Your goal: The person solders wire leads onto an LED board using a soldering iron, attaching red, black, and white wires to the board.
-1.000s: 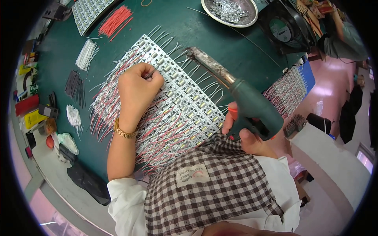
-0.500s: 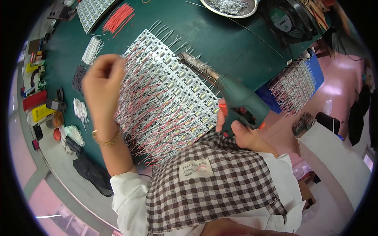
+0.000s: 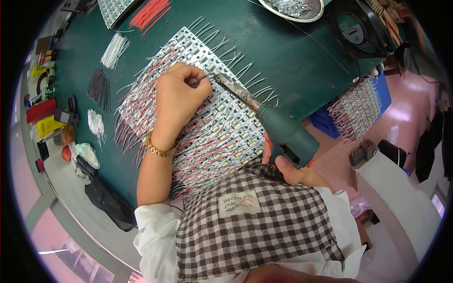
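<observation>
My left hand [image 3: 181,96], a gold watch on its wrist, is over the panel with thumb and forefinger pinched on a thin dark wire [image 3: 204,77]. The wire's far end reaches the tip of a green soldering gun [image 3: 285,132]. My right hand [image 3: 291,170] is wrapped round that gun's handle, with its blackened, crusted barrel pointing up and left over the panel. Beneath both lies a white LED circuit board panel [image 3: 226,101] with many red and white wires fanned across it. Short pale wires stick out along its upper right edge.
Bundles of red wires [image 3: 150,14], white wires [image 3: 114,49], dark wires [image 3: 99,88] and short white wires [image 3: 96,125] lie left on the green table [image 3: 264,52]. A bowl of solder scraps [image 3: 295,8] and a black fan [image 3: 356,30] stand far right. Another wired panel [image 3: 356,108] rests lower right.
My left hand has moved right from the panel's left edge to the gun's tip, where a dark wire now shows in its fingers. The gun stays nearly in place; the view shifted slightly.
</observation>
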Tool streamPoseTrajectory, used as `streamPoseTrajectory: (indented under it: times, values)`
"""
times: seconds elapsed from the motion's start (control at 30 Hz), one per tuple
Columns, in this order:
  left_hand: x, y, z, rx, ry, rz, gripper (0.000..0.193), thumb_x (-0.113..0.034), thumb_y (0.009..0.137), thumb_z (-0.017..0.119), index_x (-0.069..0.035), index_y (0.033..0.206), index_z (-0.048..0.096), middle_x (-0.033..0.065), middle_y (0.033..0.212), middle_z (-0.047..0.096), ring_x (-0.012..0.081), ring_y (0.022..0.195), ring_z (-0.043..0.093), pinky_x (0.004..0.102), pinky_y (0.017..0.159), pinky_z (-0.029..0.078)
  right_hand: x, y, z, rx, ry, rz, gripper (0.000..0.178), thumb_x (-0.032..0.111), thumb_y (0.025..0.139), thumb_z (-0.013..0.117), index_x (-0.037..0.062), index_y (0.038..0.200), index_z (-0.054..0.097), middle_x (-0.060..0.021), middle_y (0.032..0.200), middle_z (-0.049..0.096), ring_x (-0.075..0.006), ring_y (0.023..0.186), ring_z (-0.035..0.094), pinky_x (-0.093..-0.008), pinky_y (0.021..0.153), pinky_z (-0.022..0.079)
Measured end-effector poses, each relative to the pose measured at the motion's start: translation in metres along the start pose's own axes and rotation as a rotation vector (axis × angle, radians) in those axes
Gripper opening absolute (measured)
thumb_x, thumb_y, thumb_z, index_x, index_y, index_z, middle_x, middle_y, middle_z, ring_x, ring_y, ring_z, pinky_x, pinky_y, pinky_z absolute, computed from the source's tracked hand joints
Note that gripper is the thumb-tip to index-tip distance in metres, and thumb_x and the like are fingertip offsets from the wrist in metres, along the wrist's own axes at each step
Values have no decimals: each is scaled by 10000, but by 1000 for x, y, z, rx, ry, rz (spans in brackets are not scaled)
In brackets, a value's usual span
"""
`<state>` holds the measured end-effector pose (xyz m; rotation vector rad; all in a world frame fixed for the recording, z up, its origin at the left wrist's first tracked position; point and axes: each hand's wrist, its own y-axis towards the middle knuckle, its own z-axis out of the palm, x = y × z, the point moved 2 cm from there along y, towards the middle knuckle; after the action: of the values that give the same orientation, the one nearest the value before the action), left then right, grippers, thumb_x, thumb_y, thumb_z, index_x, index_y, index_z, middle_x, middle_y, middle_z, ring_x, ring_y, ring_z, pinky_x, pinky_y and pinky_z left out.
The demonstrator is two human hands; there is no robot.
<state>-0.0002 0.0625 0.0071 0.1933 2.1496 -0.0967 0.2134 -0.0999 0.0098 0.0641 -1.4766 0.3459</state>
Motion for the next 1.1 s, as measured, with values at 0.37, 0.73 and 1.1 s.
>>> streamPoseTrajectory:
  times: [0.37,0.73,1.1]
  values:
    - [-1,0,1,24,4,-23,75,-58,665,674,-1,711,658,59,695,607,129,601,573,249,589,473,10,0,3,-46,-72,10,479,346,895,544,30,1236,426,-76,842,565,-123,672,531,-272,611,448]
    - [-4,1,1,28,38,-10,76,-63,665,669,1,702,653,63,691,606,136,596,574,258,579,471,22,7,-1,34,-341,-168,246,-6,697,634,-13,942,610,-123,859,608,-276,701,590,-298,654,491]
    - [-6,1,1,26,48,15,87,-74,658,669,2,694,651,80,678,598,164,591,571,278,570,466,25,-3,-5,20,-156,21,346,110,782,618,21,1110,552,-78,915,583,-173,783,573,-273,694,457]
